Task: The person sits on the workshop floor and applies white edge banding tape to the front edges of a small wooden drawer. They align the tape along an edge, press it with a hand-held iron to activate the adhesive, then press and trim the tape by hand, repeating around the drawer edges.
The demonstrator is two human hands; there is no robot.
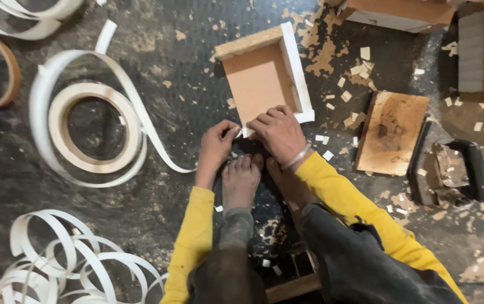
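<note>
A small open wooden box frame [261, 79] with a brown backing and white edge banding stands on the dark floor in front of me. Both hands press on its near edge. My left hand [215, 147] pinches the white banding at the near left corner. My right hand [279, 134] lies over the near edge just right of it, fingers curled on the rim, a metal bangle on the wrist. My bare feet [242, 177] sit directly below the box, between my yellow sleeves.
Rolls of white edge banding [93, 126] lie left, loose white curls [73, 262] at lower left. A brown board [392, 132] and a black hand tool [450, 171] lie right. More wooden boxes [399, 12] stand at the top right. Offcuts litter the floor.
</note>
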